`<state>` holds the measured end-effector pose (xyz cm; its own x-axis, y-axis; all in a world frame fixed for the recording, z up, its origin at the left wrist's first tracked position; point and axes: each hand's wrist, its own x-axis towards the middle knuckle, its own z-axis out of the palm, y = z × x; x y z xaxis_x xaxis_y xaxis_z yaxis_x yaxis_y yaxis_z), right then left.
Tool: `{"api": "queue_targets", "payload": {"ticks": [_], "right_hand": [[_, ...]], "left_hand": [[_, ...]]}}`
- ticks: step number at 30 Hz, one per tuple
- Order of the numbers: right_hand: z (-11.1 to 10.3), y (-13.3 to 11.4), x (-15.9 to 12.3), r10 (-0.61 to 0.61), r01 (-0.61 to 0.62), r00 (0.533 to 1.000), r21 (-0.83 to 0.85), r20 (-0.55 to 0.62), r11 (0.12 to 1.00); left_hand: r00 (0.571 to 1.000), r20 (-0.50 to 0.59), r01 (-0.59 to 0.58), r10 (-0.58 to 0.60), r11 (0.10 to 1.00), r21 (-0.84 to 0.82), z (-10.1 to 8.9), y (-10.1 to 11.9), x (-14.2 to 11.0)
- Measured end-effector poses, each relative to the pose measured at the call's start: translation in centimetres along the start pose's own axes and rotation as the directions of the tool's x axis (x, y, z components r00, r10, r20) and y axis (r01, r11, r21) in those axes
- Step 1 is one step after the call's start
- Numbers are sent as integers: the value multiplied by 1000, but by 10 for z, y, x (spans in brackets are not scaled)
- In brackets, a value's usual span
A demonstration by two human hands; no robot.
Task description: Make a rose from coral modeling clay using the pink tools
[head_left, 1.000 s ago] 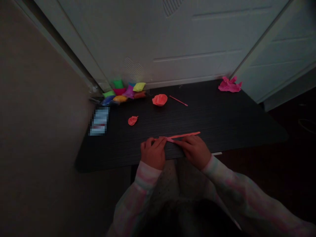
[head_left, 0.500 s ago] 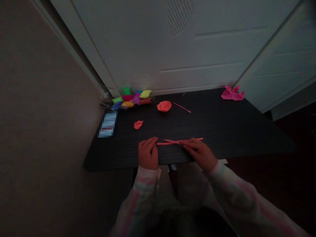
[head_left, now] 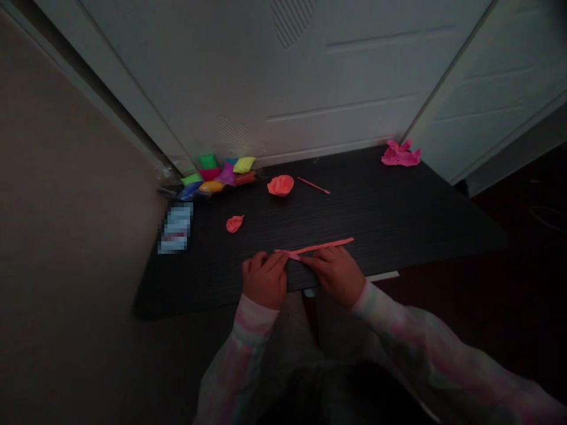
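Observation:
A thin strip of orange modelling clay (head_left: pixel 325 244) lies near the front edge of the dark table. My right hand (head_left: pixel 339 274) is closed around a pink clay modelling tool (head_left: pixel 293 255), whose flat end slants across the strip's left part. At that left part, my left hand (head_left: pixel 266 280) has its fingertips pressed down on the clay, beside the tool; they hide the strip's end. Beyond my hands sit a cupped orange clay piece with a ruffled rim (head_left: pixel 280 186) and a smaller orange clay piece (head_left: pixel 234 224).
A second thin pink tool (head_left: pixel 313 185) lies right of the cupped piece. Colourful clay packets (head_left: pixel 212 174) are heaped at the back left, behind a blurred-out pale rectangle (head_left: pixel 176 228). Crumpled pink material (head_left: pixel 401 154) rests at the back right corner. A white door (head_left: pixel 336 82) stands behind the table (head_left: pixel 398 206).
Half a second ago my left hand was off the strip; now its fingers are back on the left part. The pink tool in my right hand has shifted left along the clay.

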<state>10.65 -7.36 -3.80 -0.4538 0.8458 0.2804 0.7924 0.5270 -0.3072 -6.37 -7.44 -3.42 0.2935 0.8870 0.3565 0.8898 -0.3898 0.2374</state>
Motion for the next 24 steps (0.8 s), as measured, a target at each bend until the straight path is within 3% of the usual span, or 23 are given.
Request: {"api": "queue_targets", "payload": {"ticks": [5,10,13,17,19,24], "right_hand": [[-6,-4,4,19,-14,997,-67,68,998],[-6,-2,6,48,-51,997,51,56,997],[-3,4,6,95,-96,995,216,16,972],[-1,7,8,207,-172,978,445,-30,879],[1,5,9,231,-181,971,453,-56,873],[8,-5,9,182,-139,978,323,-107,936]], "left_hand": [[997,75,16,-15,1000,-16,-4,3,6],[996,83,49,-38,990,-132,-1,-3,7],[999,-25,37,-45,962,-269,0,-11,6],[946,-234,120,-222,916,-383,0,-20,3],[922,-277,143,-271,902,-408,1,-21,2],[926,-296,117,-234,923,-367,3,-23,0]]}}
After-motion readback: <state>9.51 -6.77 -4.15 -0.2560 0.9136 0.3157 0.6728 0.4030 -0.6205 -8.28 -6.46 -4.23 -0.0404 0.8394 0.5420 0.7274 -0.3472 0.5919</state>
